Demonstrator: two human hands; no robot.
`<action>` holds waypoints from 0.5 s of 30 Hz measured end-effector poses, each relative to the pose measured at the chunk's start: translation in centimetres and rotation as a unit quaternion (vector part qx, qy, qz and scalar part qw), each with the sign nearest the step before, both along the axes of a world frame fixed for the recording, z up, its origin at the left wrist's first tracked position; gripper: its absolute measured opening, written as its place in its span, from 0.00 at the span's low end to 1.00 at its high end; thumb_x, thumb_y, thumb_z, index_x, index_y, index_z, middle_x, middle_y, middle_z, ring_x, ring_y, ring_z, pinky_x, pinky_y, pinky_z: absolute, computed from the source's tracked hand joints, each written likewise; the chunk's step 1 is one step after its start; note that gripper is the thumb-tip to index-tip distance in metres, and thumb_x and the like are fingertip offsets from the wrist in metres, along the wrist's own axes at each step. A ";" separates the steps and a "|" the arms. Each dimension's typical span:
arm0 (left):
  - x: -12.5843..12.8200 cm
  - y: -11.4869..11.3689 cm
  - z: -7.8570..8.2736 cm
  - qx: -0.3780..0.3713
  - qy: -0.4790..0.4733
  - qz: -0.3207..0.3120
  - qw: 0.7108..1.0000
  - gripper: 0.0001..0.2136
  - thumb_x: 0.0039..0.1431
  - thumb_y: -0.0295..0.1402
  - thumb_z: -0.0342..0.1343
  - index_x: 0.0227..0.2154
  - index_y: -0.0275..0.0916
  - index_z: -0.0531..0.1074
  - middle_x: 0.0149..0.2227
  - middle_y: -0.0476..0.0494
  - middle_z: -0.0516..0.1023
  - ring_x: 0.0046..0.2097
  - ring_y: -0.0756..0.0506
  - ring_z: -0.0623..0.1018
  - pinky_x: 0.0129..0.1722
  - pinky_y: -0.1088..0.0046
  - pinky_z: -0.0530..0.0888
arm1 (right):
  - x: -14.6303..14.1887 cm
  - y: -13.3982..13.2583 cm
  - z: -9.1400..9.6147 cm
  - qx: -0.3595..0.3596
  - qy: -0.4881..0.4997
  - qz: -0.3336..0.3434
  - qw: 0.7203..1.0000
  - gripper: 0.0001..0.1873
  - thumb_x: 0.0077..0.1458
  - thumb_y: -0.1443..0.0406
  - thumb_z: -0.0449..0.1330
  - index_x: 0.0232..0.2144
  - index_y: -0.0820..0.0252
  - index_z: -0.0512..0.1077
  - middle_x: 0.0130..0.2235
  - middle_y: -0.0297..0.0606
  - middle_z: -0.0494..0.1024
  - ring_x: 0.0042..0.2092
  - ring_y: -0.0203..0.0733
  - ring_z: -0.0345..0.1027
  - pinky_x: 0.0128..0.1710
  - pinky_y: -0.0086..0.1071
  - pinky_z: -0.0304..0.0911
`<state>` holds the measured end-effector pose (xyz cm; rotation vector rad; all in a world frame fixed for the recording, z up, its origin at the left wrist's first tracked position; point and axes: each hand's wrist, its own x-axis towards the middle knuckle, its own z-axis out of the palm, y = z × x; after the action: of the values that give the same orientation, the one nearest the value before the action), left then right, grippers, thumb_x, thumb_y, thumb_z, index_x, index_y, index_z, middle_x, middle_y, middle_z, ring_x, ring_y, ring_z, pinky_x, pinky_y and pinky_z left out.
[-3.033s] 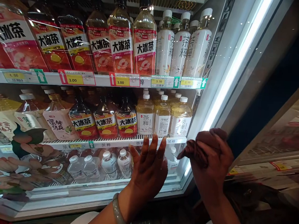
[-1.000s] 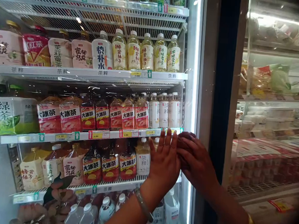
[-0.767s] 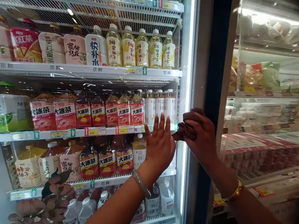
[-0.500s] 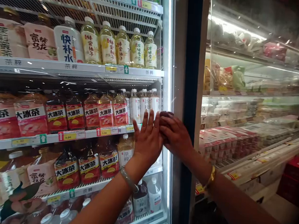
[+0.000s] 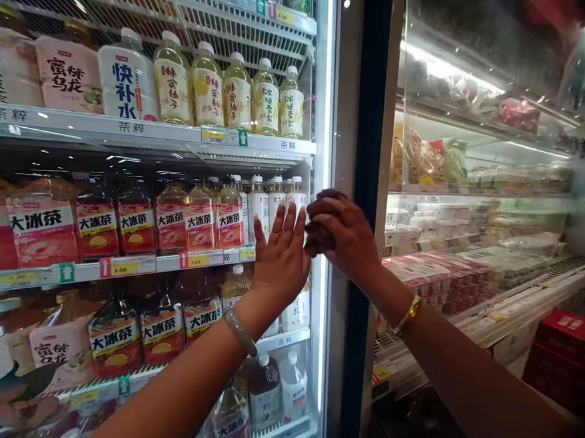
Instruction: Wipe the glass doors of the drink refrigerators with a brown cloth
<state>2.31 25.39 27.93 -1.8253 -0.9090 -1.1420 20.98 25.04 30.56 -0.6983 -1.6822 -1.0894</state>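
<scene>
My left hand [image 5: 282, 258] lies flat and open against the glass door [image 5: 175, 171] of a drinks fridge, fingers spread upward, a pale bangle on its wrist. Right beside it my right hand [image 5: 344, 236] presses a dark brown cloth [image 5: 316, 228] against the glass near the door's right edge. Only a small part of the cloth shows under the fingers. A gold bracelet sits on that wrist.
Behind the glass, shelves hold rows of tea bottles [image 5: 197, 216] with price tags [image 5: 199, 260]. A dark door frame [image 5: 370, 151] stands to the right. Beyond it an open chiller [image 5: 470, 258] holds packaged food. Red boxes [image 5: 569, 345] sit low at the far right.
Both hands have travelled up the glass from the lower shelves to the middle shelf level, the right hand rubbing the cloth near the door's edge. The view swung right and upward.
</scene>
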 end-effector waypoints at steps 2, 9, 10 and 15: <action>-0.2 0.0 0.4 -0.007 0.001 0.002 1.000 0.37 0.66 0.31 0.50 0.76 0.33 0.44 0.78 0.35 0.43 0.79 0.38 0.39 0.74 0.47 0.25 | 0.6 0.1 0.6 0.005 0.070 -0.012 0.997 0.17 0.58 0.66 0.66 0.51 0.54 0.76 0.62 0.46 0.72 0.66 0.59 0.63 0.67 0.58 0.65; 0.0 -0.3 0.7 -0.018 0.007 0.002 1.000 0.36 0.69 0.34 0.47 0.76 0.33 0.43 0.78 0.36 0.42 0.79 0.38 0.38 0.74 0.43 0.28 | -1.4 -0.7 -1.8 0.006 -0.064 -0.018 0.998 0.17 0.61 0.64 0.64 0.52 0.54 0.76 0.64 0.45 0.73 0.68 0.57 0.62 0.71 0.54 0.63; 0.0 -0.3 0.8 -0.018 0.003 -0.001 1.000 0.35 0.70 0.34 0.47 0.76 0.34 0.43 0.78 0.36 0.42 0.79 0.38 0.39 0.74 0.43 0.28 | -1.5 -0.6 -1.2 0.008 -0.076 -0.017 0.997 0.16 0.61 0.64 0.64 0.52 0.54 0.76 0.63 0.44 0.73 0.68 0.55 0.62 0.72 0.52 0.62; -0.5 -0.6 2.2 -0.027 -0.004 -0.010 1.000 0.36 0.68 0.32 0.47 0.75 0.31 0.44 0.78 0.35 0.41 0.79 0.38 0.40 0.73 0.43 0.25 | 0.1 -0.2 1.8 -0.001 0.051 -0.039 0.998 0.17 0.58 0.65 0.65 0.51 0.55 0.76 0.63 0.47 0.72 0.67 0.58 0.63 0.68 0.56 0.64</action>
<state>1.83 24.80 30.17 -1.8783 -0.9368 -1.1475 21.07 24.81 32.38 -0.8141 -1.5811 -1.0878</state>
